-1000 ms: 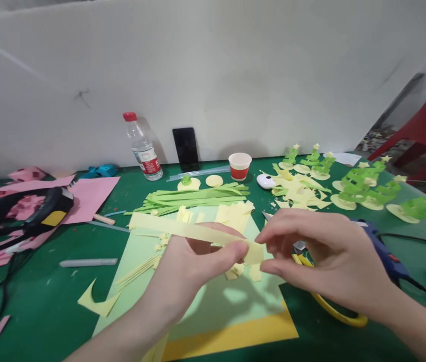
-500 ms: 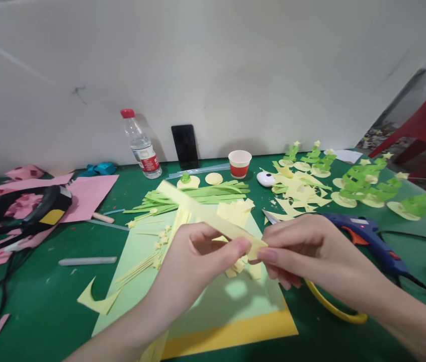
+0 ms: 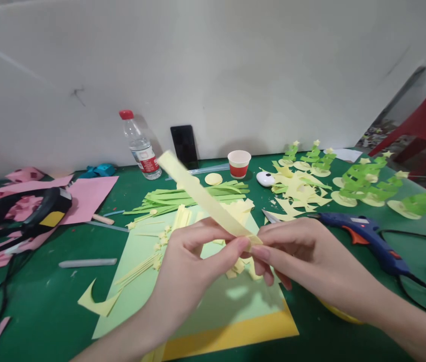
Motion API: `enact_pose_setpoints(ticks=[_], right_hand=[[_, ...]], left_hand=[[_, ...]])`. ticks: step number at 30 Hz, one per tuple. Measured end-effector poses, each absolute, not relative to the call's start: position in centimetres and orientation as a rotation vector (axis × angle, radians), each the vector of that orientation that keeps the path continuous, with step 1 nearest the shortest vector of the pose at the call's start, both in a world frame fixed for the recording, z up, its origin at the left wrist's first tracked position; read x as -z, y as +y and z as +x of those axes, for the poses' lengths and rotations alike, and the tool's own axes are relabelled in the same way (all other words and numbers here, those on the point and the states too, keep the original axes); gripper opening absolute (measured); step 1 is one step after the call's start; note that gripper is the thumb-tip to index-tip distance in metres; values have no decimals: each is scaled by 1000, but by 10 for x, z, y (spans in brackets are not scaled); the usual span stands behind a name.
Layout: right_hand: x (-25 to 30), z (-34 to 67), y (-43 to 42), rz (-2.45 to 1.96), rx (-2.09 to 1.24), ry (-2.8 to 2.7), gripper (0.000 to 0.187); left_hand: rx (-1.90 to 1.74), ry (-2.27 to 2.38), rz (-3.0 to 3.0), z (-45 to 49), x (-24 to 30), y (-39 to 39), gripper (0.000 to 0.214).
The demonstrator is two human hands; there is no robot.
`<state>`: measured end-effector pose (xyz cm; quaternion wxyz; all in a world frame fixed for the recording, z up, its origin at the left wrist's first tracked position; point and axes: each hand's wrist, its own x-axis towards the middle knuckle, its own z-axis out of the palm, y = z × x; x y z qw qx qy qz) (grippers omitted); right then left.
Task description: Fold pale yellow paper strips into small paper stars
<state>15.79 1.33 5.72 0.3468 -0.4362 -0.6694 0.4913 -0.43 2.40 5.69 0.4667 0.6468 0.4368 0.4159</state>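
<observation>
A pale yellow paper strip [image 3: 205,197] slants up to the left from between my fingers, above the paper sheets. My left hand [image 3: 201,261] pinches it near its lower end between thumb and forefinger. Close beside, my right hand [image 3: 299,256] grips the very end of the same strip, thumb tip almost touching the left one. How the end is bent is partly hidden by the fingers. Under the hands lies a light green sheet [image 3: 213,311] over a yellow one [image 3: 235,336], with small paper stars [image 3: 162,240] and more pale strips on it.
Green strips [image 3: 197,195] lie behind. To the right are paper scraps [image 3: 299,193], a blue glue gun [image 3: 363,236] with its cord, and finished green spirals [image 3: 363,181]. A bottle [image 3: 143,151], phone [image 3: 184,146] and paper cup [image 3: 239,165] stand near the wall. Pink paper [image 3: 88,196] lies left.
The free end of the strip has swung upward and now stands steeper, covering part of the round paper piece behind. Both hands keep their pinch, with the right hand shifted slightly left.
</observation>
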Motion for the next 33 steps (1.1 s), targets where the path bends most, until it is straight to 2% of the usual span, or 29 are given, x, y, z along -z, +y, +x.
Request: enact_pose_setpoints(ticks=[6, 14, 17, 25, 33], right_hand=[[-57, 162, 13, -1110, -1268, -1884, 34], [-56, 163, 16, -1110, -1556, -1726, 20], [-55, 165, 17, -1068, -1640, -1667, 21], [-49, 163, 19, -873, -2026, -1170, 22], [-46, 162, 15, -622, -2440, -680, 29]], left_hand=[[-925, 1127, 1593, -1, -58, 26, 23], [-851, 1030, 1463, -5, -55, 27, 20], [-853, 1019, 1453, -4, -55, 27, 21], [-989, 985, 1475, -2, -50, 26, 20], [-1266, 777, 1835, -5, -43, 25, 18]])
